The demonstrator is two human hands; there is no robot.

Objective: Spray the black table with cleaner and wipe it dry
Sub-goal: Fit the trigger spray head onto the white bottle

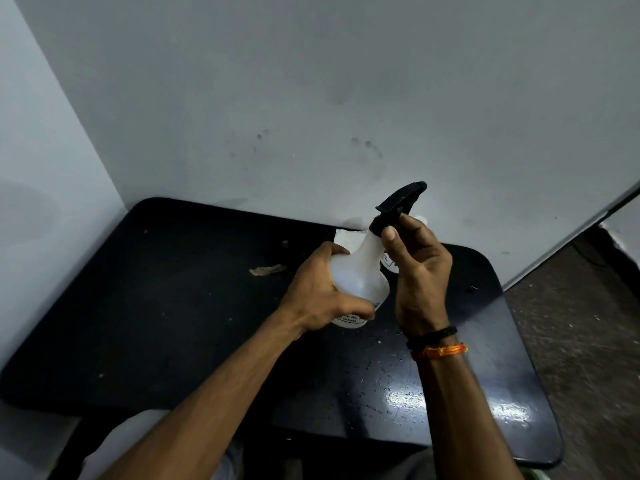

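A translucent white spray bottle [360, 271] with a black trigger head [401, 199] is held just above the black table [166, 306]. My left hand [318, 292] wraps around the bottle's body. My right hand [419, 271] grips the black collar at the neck, thumb on its front. Behind the bottle a white cloth [348, 239] lies on the table by the wall, partly hidden. Small droplets and specks dot the table's near right part.
A second white container [389, 265] stands behind my right hand, mostly hidden. A torn beige scrap [266, 270] lies mid-table. Grey walls [311, 98] close the back and left sides. Brown speckled floor [581, 341] lies to the right.
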